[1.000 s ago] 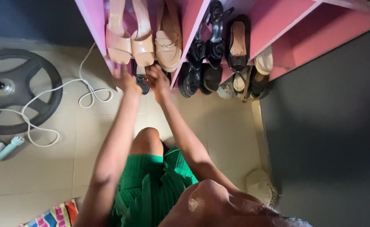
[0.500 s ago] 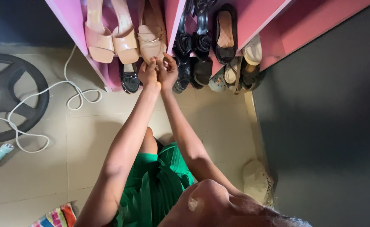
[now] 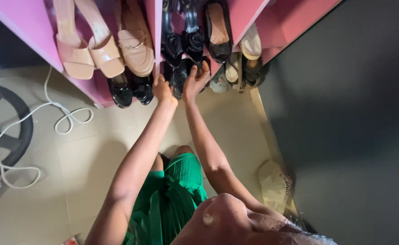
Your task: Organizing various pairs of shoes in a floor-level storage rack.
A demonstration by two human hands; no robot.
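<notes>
A pink shoe rack [image 3: 27, 22] fills the top of the view. My left hand [image 3: 163, 89] is curled at the foot of the divider, next to a glossy black pair [image 3: 131, 90] on the bottom shelf. Its fingers are hidden. My right hand [image 3: 196, 78] wraps a black shoe [image 3: 177, 76] in the lower middle compartment, thumb apart. Above them sit black bow shoes [image 3: 183, 41], beige sandals [image 3: 90, 56] and a tan loafer [image 3: 136, 47].
A white cable [image 3: 68, 115] loops over the tiled floor beside a black round fan base [image 3: 9, 136]. More shoes [image 3: 240, 68] fill the right compartment. A dark wall [image 3: 344, 136] stands at the right, with a pale shoe [image 3: 274, 183] at its foot.
Both hands have moved right, away from the glossy black pair, which stays on the bottom shelf, to the dark shoes in the middle compartment. The view has moved closer.
</notes>
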